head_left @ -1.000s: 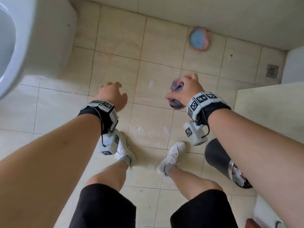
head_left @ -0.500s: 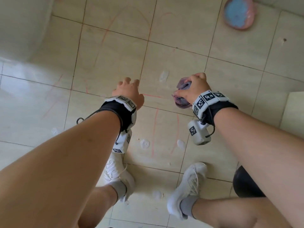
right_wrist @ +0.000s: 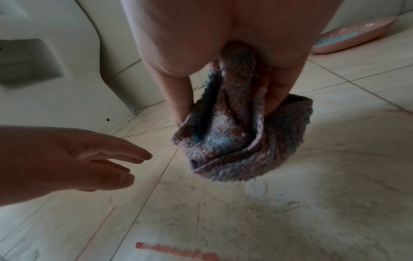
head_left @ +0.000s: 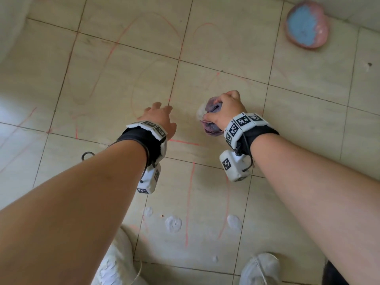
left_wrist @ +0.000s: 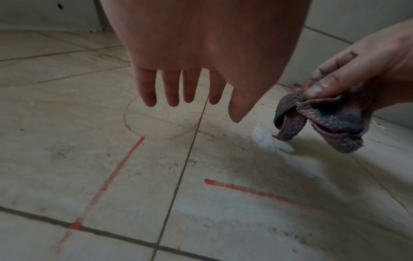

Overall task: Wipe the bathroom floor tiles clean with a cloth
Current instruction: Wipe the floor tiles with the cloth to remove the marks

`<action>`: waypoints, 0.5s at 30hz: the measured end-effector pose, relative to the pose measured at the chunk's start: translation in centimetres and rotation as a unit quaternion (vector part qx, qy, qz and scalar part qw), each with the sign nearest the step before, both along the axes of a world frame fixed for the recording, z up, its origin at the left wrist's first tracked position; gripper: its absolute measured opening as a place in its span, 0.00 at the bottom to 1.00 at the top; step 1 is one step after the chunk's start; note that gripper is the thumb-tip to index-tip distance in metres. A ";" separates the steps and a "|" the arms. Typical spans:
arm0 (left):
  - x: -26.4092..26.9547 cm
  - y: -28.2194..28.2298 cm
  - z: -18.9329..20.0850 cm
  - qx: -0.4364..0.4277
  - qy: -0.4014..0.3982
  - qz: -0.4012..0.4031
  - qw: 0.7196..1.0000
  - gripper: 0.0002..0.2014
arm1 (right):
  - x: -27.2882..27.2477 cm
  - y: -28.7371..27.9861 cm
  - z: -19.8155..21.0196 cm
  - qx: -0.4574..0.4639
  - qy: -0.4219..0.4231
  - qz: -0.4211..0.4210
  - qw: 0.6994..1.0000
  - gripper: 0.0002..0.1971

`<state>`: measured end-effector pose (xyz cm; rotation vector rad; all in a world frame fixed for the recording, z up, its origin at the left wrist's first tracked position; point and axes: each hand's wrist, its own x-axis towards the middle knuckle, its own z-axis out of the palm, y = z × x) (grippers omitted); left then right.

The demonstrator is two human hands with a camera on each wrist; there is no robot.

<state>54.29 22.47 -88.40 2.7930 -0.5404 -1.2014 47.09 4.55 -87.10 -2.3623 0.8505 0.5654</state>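
Observation:
My right hand (head_left: 224, 112) grips a bunched purple-grey cloth (head_left: 211, 118), and the cloth (right_wrist: 241, 141) hangs just above the beige floor tiles (head_left: 123, 83). In the left wrist view the thumb and fingers pinch the cloth (left_wrist: 328, 121) over a white foam blob (left_wrist: 263, 137). My left hand (head_left: 158, 118) hovers empty to its left, fingers (left_wrist: 172, 88) straight and spread, palm down. Red marker lines (left_wrist: 245, 189) and faint red circles (head_left: 152, 87) cross the tiles. White foam spots (head_left: 173, 224) sit nearer my feet.
A pink dish with blue contents (head_left: 306, 23) lies on the floor at the far right by the wall. The white toilet base (right_wrist: 55, 70) stands at the left. My white shoes (head_left: 259, 268) are at the bottom edge, with a dark object (head_left: 333, 274) beside the right one.
The view has dropped much closer to the floor. Both hands have lowered toward the tiles; the right still holds the cloth, and the left has opened out flatter.

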 end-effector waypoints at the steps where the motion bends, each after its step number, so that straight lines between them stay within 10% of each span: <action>1: 0.1 -0.1 -0.4 0.001 0.004 0.000 1.000 0.30 | 0.1 0.0 -0.4 -0.002 -0.002 0.001 1.000 0.27; 15: 1.6 -2.8 -3.4 0.023 0.020 -0.056 0.998 0.34 | 0.4 -0.5 -3.1 -0.023 -0.070 -0.014 0.997 0.18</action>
